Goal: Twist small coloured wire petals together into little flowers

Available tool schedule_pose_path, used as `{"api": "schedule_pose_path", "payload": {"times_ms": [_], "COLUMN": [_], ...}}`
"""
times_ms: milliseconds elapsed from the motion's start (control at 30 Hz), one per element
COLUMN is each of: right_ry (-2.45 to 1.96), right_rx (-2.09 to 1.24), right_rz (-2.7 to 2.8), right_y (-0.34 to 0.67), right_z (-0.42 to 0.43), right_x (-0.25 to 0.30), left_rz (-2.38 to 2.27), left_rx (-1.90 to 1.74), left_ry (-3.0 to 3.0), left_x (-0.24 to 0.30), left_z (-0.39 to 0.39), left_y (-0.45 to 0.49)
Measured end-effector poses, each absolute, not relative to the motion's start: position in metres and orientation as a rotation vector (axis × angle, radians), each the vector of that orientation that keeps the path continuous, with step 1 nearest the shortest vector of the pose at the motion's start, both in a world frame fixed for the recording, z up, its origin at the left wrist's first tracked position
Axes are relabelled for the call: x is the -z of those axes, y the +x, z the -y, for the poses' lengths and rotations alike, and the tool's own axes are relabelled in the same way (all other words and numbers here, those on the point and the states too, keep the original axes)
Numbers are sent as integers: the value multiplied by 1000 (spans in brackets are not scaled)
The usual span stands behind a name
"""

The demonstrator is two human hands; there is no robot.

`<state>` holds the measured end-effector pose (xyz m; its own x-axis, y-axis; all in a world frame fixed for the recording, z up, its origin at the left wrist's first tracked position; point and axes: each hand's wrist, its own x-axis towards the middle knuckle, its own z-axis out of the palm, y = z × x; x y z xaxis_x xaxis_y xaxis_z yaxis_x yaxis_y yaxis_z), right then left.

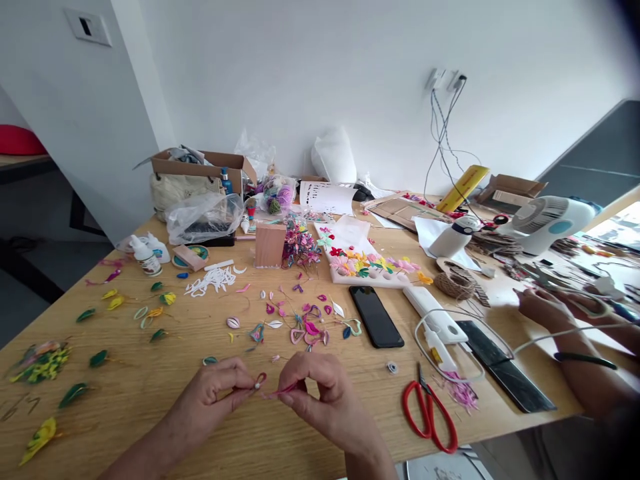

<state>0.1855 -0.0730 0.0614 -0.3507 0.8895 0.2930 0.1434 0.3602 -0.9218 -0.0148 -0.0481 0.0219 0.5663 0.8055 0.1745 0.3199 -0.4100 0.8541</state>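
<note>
Light-brown wood forms a broad tabletop (165,380) strewn with small petal-like pieces (313,329), many of them pink or purple. Near its front edge, a person's left hand (220,390) and right hand (327,397) face each other, close but apart, both closed in narrow pinches: the left holds a small pink loop (262,378), the right a pink strand (286,390). Work this fine probably calls for a light, steady left grip, firm enough to stop the loop turning without flattening it; any pull from the right would best be gentle and even. The loop, between the hands over the tabletop, is deep pink, slim and open in the middle. The strand looks thinner; whether it joins the loop is unclear. Smallest is a pale spot (257,385) at the loop's base.
</note>
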Motion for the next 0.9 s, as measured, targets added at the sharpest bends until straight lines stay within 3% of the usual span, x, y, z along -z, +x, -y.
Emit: {"api": "schedule_pose_path", "payload": {"times_ms": [567, 900], "right_ry": [-987, -946], "right_rx": [-896, -1015], "right_rz": [2142, 2155], "right_y": [188, 187], "right_z": [79, 67], "right_x": [-66, -66], "left_rz": [-907, -871], "left_rx": [-651, -659], "left_ry": [1962, 1988], "left_x": [-27, -30], "left_z": [61, 58], "left_y": [-1, 0]}}
